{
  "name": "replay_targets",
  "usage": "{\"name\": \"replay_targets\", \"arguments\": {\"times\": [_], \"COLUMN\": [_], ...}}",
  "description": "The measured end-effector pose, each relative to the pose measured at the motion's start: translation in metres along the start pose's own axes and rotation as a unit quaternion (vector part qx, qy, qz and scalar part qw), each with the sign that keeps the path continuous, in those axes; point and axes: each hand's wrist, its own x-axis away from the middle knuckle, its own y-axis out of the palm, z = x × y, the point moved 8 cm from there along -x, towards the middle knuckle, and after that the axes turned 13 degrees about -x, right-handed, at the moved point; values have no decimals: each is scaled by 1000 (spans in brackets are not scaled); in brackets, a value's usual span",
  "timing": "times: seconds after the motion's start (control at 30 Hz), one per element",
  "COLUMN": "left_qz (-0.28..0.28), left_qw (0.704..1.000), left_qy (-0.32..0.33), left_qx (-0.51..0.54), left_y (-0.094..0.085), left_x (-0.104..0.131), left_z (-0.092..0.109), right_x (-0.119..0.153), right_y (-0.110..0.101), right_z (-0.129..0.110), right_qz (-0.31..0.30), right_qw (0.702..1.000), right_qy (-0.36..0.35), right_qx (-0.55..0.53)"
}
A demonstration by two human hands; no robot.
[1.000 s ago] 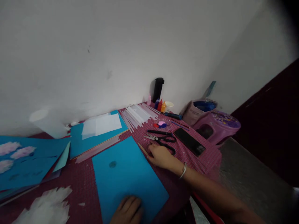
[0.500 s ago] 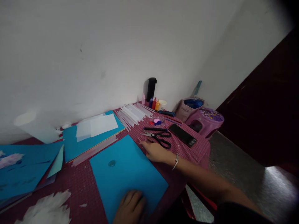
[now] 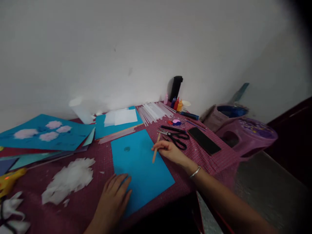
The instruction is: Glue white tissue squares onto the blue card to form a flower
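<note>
A blue sheet lies on the patterned tablecloth in front of me, with a small glossy greenish blob on its upper left part. My right hand, a bracelet at its wrist, holds a thin wooden stick over the sheet's right edge. The stick's lower end points down at the sheet. My left hand rests palm down with spread fingers on the sheet's left edge, holding nothing. Black-handled scissors and a black pen lie just beyond my right hand.
White torn paper pieces and a yellow glue gun are at left. Behind them lies a blue picture with pale puffs. White strips, paint bottles and a phone are farther back and right. A pink stool stands beyond.
My right hand has picked up the wooden stick and brought it over the blue sheet. My left hand has shifted to the sheet's left edge. The view has turned left.
</note>
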Motion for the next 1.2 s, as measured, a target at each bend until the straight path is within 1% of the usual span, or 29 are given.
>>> {"name": "replay_targets", "arguments": {"times": [0.07, 0.13, 0.2, 0.3, 0.37, 0.4, 0.43, 0.47, 0.5, 0.53, 0.57, 0.63, 0.67, 0.7, 0.73, 0.77, 0.8, 0.87, 0.97, 1.03, 1.1, 1.13, 1.2], "left_qz": [-27, -65, -92, -104, -96, -87, -66, -37, -5, 25, 53, 92, 101, 111, 116, 115, 110, 97, 69, 50, 46, 48, 50], "left_qw": [996, 989, 983, 980, 977, 971, 955, 927, 889, 844, 792, 674, 609, 537, 477, 440, 416, 389, 375, 375, 374, 365, 331], "left_qy": [-81, -134, -154, -160, -190, -218, -256, -295, -327, -351, -365, -368, -363, -360, -363, -371, -384, -413, -446, -458, -465, -467, -465], "left_qx": [-2, -11, -38, -58, -4, 50, 133, 230, 320, 405, 487, 634, 698, 754, 792, 810, 817, 818, 809, 804, 801, 804, 820], "left_y": [1, 6, 10, 9, 5, 2, -1, -5, -9, -11, -13, -11, -8, -2, 4, 10, 17, 27, 33, 34, 32, 31, 28], "left_x": [14, 28, 40, 51, 56, 58, 61, 65, 69, 74, 79, 89, 94, 99, 104, 110, 114, 120, 121, 120, 121, 123, 126], "left_z": [-16, -24, -23, -17, -17, -19, -24, -29, -35, -40, -44, -50, -51, -52, -54, -55, -56, -58, -58, -57, -58, -59, -59], "right_x": [0, 4, 10, 18, 21, 23, 24, 25, 25, 26, 26, 26, 26, 26, 26, 26, 27, 29, 32, 33, 34, 34, 33], "right_y": [1, 1, 1, 4, 7, 8, 10, 11, 11, 11, 11, 9, 8, 7, 6, 5, 5, 4, 3, 3, 2, 2, 2], "right_z": [2, 5, 7, 9, 13, 16, 18, 20, 22, 24, 26, 29, 30, 31, 32, 34, 35, 36, 35, 33, 33, 34, 35], "right_qz": [13, 35, 54, 63, 57, 54, 53, 51, 50, 50, 52, 57, 59, 64, 68, 72, 77, 91, 112, 123, 130, 130, 127], "right_qw": [1000, 999, 997, 988, 982, 979, 977, 974, 971, 969, 968, 966, 967, 967, 966, 964, 962, 959, 958, 957, 956, 956, 958], "right_qy": [-10, -13, -30, -61, -64, -63, -63, -62, -61, -57, -52, -42, -38, -35, -31, -24, -17, -3, 1, 0, 1, 3, 4], "right_qx": [13, 20, 46, 124, 168, 184, 198, 211, 224, 235, 242, 247, 247, 246, 248, 254, 261, 269, 263, 262, 263, 263, 256]}}
